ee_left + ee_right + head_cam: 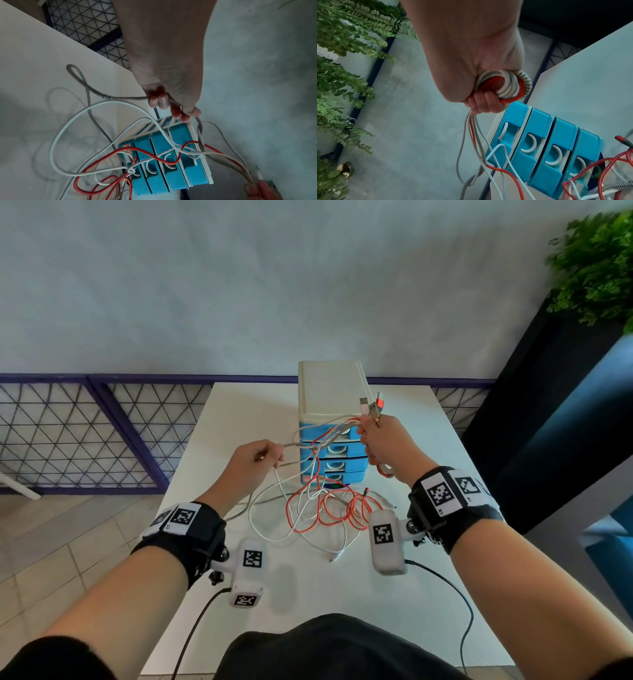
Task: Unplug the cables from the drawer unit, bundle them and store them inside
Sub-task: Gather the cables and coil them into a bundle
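Observation:
A small drawer unit point(330, 419) with a cream top and several blue drawers point(539, 146) stands at the far middle of the white table point(239, 419). My right hand point(383, 440) is raised in front of it and grips a looped bundle of cables point(506, 86), red, white and braided, with USB plugs point(371, 405) sticking up from the fist. My left hand point(260, 455) is to the left of the unit and pinches the braided cable point(120, 98). Loose red cable point(329, 508) and white cable point(274, 508) lie tangled on the table in front of the unit.
A purple-framed wire mesh fence point(85, 436) runs behind the table on the left. A dark planter with green foliage point(596, 265) stands at the right. Black cords point(455, 587) from the wrist cameras trail over the near table. A tiled floor point(51, 535) lies to the left.

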Motion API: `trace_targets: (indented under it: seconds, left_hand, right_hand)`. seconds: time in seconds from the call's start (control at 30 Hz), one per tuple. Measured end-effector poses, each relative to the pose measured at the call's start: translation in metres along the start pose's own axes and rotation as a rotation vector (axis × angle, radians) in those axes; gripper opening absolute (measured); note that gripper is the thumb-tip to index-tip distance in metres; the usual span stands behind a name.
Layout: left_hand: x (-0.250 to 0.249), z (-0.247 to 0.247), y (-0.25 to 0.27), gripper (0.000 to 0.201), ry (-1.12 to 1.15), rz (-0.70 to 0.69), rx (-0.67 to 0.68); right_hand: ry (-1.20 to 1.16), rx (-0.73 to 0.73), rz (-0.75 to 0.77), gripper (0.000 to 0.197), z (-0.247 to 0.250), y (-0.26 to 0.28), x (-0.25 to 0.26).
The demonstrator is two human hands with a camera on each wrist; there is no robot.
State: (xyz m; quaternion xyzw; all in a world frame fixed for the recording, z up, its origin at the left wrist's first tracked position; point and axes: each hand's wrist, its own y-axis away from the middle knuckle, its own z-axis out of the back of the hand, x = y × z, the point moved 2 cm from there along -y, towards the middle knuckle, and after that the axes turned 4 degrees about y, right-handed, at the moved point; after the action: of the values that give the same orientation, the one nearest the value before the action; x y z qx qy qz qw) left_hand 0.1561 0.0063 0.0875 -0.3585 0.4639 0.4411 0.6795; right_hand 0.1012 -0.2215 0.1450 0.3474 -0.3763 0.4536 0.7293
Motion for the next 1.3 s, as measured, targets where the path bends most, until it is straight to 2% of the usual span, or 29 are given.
trace_targets:
  seconds: [0.07, 0.2, 0.27, 0.3, 0.37, 0.43, 0.5, 0.57, 0.63, 0.87, 0.93, 1.03, 1.1, 1.17, 1.23, 1.3]
  left_hand:
    - [0.002, -0.001, 0.0, 0.026, 0.086, 0.079, 0.036]
    - [-0.007, -0.011, -0.004, 0.024, 0.578, 0.241, 0.065]
    - [-0.014, -0.018, -0.006, 0.019, 0.692, 0.255, 0.072]
    - [-0.016, -0.021, -0.006, 0.017, 0.662, 0.239, 0.069]
    - [-0.018, -0.024, -0.005, 0.029, 0.525, 0.205, 0.045]
    - [-0.018, -0.025, -0.006, 0.035, 0.483, 0.188, -0.042]
    - [-0.019, -0.025, -0.008, 0.03, 0.539, 0.187, -0.108]
    - [-0.022, -0.025, -0.01, 0.023, 0.605, 0.167, -0.104]
    - [-0.026, -0.022, -0.012, 0.022, 0.574, 0.128, -0.094]
    - [-0.034, -0.005, -0.022, 0.025, -0.194, -0.009, -0.169]
    - [-0.038, -0.003, -0.021, 0.022, -0.297, -0.027, -0.197]
    - [-0.038, -0.001, -0.02, 0.017, -0.295, -0.02, -0.213]
    - [-0.038, -0.001, -0.022, 0.017, -0.319, -0.014, -0.185]
    - [-0.037, -0.004, -0.025, 0.018, -0.328, -0.021, -0.101]
    - [-0.036, -0.006, -0.024, 0.02, -0.194, -0.005, 0.016]
    - [-0.034, -0.009, -0.02, 0.021, 0.063, 0.038, 0.157]
  right_hand:
    - [0.053, 0.018, 0.037, 0.033, -0.001, 0.0, 0.0]
    - [0.054, 0.02, 0.04, 0.033, 0.001, -0.002, 0.003]
    - [0.048, 0.013, 0.039, 0.032, 0.001, -0.002, 0.004]
    - [0.035, 0.015, 0.04, 0.032, 0.0, -0.002, 0.004]
    - [0.013, 0.028, 0.04, 0.033, -0.003, -0.002, 0.004]
    - [0.018, 0.035, 0.041, 0.033, -0.004, -0.001, 0.004]
    - [0.043, 0.033, 0.042, 0.032, -0.003, 0.0, 0.003]
    - [0.068, 0.019, 0.035, 0.032, 0.001, -0.002, 0.0]
    - [0.078, -0.014, 0.002, 0.032, 0.005, -0.003, -0.002]
    - [0.357, -0.086, 0.07, 0.031, 0.003, -0.007, -0.008]
    - [0.429, -0.103, 0.097, 0.028, 0.0, -0.005, -0.006]
    - [0.483, -0.118, 0.133, 0.026, -0.002, -0.004, -0.008]
    - [0.499, -0.12, 0.134, 0.024, -0.002, -0.004, -0.01]
    - [0.483, -0.114, 0.107, 0.024, 0.001, -0.005, -0.009]
    - [0.456, -0.096, 0.085, 0.025, 0.006, -0.005, -0.007]
    - [0.412, -0.078, 0.096, 0.025, 0.011, -0.004, -0.005]
